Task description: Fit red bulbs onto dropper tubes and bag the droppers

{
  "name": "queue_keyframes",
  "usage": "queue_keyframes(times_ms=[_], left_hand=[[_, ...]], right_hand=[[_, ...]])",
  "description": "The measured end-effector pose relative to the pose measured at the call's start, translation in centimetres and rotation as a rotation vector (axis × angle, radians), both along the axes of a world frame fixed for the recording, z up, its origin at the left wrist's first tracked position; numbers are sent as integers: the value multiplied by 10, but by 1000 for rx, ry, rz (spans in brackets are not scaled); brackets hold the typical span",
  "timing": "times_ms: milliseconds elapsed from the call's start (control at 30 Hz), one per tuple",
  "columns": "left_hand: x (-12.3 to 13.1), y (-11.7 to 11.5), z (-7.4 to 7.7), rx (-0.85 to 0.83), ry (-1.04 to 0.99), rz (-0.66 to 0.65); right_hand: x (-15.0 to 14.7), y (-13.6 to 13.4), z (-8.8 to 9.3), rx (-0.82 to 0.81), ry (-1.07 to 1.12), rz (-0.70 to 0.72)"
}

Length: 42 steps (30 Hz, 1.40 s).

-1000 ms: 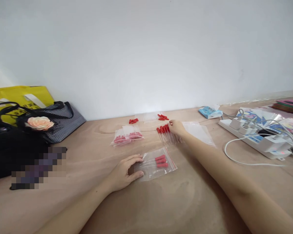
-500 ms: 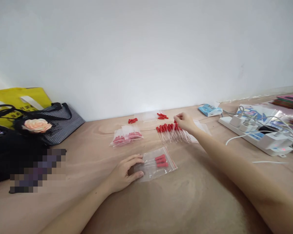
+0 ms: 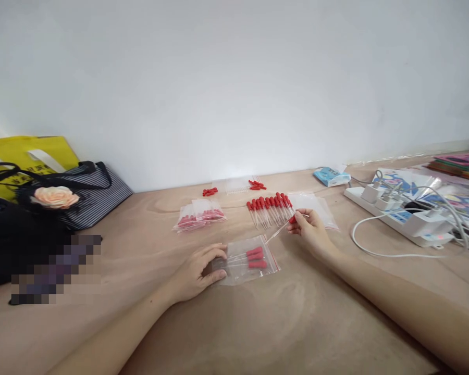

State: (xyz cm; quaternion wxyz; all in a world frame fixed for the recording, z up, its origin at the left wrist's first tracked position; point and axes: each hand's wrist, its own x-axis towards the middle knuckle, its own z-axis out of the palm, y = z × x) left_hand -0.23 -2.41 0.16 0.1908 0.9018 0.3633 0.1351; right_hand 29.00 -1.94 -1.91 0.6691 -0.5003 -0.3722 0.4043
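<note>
A clear zip bag lies on the table with three red-bulbed droppers inside. My left hand grips the bag's left end between thumb and fingers. In my right hand, the fingers pinch a dropper by its red bulb. Its thin clear tube slants down to the left, the tip close to the bag's red-lined mouth. Just behind the right hand lies a row of droppers, bulbs pointing away from me.
Filled bags lie left of the row. Farther back are two piles of red bulbs and clear tubes. A flat bag, tissue pack and power strip with cables are rightward; a striped bag is leftward.
My right hand has lifted a dropper from the row and brought it nearer me, its tip now at the bag's mouth. My left hand keeps its hold on the bag.
</note>
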Motion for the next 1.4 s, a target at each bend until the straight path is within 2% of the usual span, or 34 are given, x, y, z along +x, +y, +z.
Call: queue_keyframes(times_ms=[100, 200, 367, 500, 633, 767, 867, 1000, 1100, 1267, 1400], left_hand=[[0, 0, 1, -6, 1, 5], [1, 0, 2, -11, 0, 8], [1, -2, 2, -32, -11, 34], [-1, -5, 2, -44, -12, 62], [-2, -3, 1, -47, 3, 85], [-1, -3, 0, -50, -2, 80], [0, -4, 1, -54, -9, 77], [0, -5, 3, -55, -20, 76], [1, -5, 3, -53, -27, 66], [1, -4, 3, -45, -21, 64], [0, -3, 1, -32, -23, 69]], right_hand=[[7, 1, 3, 14, -2, -70], [9, 0, 3, -12, 19, -68], [-8, -5, -4, -47, 126, 43], [-22, -13, -6, -68, 164, 236], [-30, -18, -2, -140, -35, 452], [-35, -13, 1, -160, -245, 540], [-37, -8, 0, -93, -344, 567], [-36, -6, -2, 110, -466, 682], [-35, -5, -3, 192, -671, 643], [-37, -2, -3, 114, -870, 444], [-39, -4, 2, 107, -864, 472]])
